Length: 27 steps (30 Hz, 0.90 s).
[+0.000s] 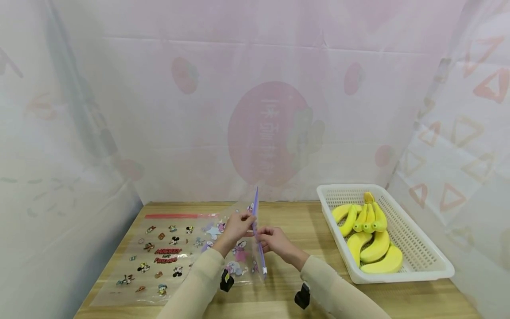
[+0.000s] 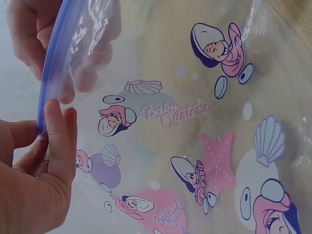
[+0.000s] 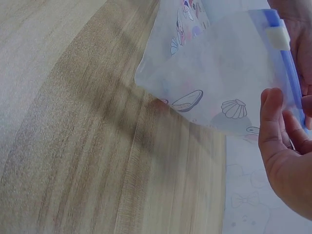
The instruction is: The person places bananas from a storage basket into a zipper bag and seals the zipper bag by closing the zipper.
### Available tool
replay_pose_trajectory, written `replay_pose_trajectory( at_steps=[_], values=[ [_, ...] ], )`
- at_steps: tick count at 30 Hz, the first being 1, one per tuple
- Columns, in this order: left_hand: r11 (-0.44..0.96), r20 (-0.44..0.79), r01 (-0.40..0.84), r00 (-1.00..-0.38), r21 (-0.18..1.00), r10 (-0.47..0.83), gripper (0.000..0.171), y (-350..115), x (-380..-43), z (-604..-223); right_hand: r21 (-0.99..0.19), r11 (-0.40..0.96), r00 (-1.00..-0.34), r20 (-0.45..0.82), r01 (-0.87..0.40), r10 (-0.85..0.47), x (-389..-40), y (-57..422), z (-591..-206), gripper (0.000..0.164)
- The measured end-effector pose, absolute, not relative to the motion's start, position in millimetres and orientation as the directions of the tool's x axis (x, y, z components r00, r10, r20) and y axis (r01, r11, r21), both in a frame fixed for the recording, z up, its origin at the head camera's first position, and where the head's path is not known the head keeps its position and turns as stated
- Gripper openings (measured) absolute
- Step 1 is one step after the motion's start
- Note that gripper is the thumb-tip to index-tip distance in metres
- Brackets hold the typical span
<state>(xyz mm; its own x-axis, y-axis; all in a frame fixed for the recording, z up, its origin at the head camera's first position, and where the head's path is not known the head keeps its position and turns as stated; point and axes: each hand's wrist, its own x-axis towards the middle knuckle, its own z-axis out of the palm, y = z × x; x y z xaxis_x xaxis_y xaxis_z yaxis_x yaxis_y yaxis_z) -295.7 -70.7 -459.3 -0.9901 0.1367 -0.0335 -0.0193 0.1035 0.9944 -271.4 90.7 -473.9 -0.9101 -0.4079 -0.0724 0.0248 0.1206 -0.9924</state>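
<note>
A clear zipper bag (image 1: 240,253) printed with pink and purple cartoon oysters stands on edge above the table. Its purple zipper strip (image 2: 52,58) runs along the top, with a white slider (image 3: 278,38) near the end closest to me. From the left side, my left hand (image 1: 237,227) pinches this strip between thumb and fingers. My right hand (image 1: 280,244) grips the same strip slightly nearer to me, from the right side. Both sets of fingertips are close together, partly hidden behind the strip. The bag's mouth looks closed in the left wrist view, though I cannot tell for certain.
A second clear bag (image 1: 167,241) with a red strip and cartoon mice lies flat on the wooden table (image 1: 295,221) at left. At right stands a white plastic basket (image 1: 422,239) holding several yellow bananas (image 1: 375,246). Printed cloth walls (image 1: 159,133) enclose the table.
</note>
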Motion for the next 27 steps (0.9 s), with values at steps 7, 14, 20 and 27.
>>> replay_pose_trajectory(
  at_steps=[7, 14, 20, 27],
  values=[
    [0.101, -0.015, 0.004, -0.983, 0.995, 0.184, 0.021, -70, -280, -439, -0.986, 0.163, -0.927, -0.031, -0.033, -0.374, -269, 89, -473, 0.023],
    [0.090, -0.003, 0.012, -0.987, 0.996, 0.162, 0.017, -70, -288, -452, -0.980, 0.195, -0.938, -0.023, -0.048, -0.345, -271, 88, -477, 0.020],
    [0.128, 0.003, 0.024, -0.987, 0.991, 0.158, 0.011, -69, -296, -462, -0.985, 0.164, -0.933, -0.001, -0.062, -0.361, -272, 91, -480, 0.014],
    [0.252, 0.030, 0.058, -0.993, 0.966, 0.113, 0.010, -68, -294, -459, -0.986, 0.142, -0.927, 0.030, -0.089, -0.373, -272, 93, -480, 0.010]
  ],
)
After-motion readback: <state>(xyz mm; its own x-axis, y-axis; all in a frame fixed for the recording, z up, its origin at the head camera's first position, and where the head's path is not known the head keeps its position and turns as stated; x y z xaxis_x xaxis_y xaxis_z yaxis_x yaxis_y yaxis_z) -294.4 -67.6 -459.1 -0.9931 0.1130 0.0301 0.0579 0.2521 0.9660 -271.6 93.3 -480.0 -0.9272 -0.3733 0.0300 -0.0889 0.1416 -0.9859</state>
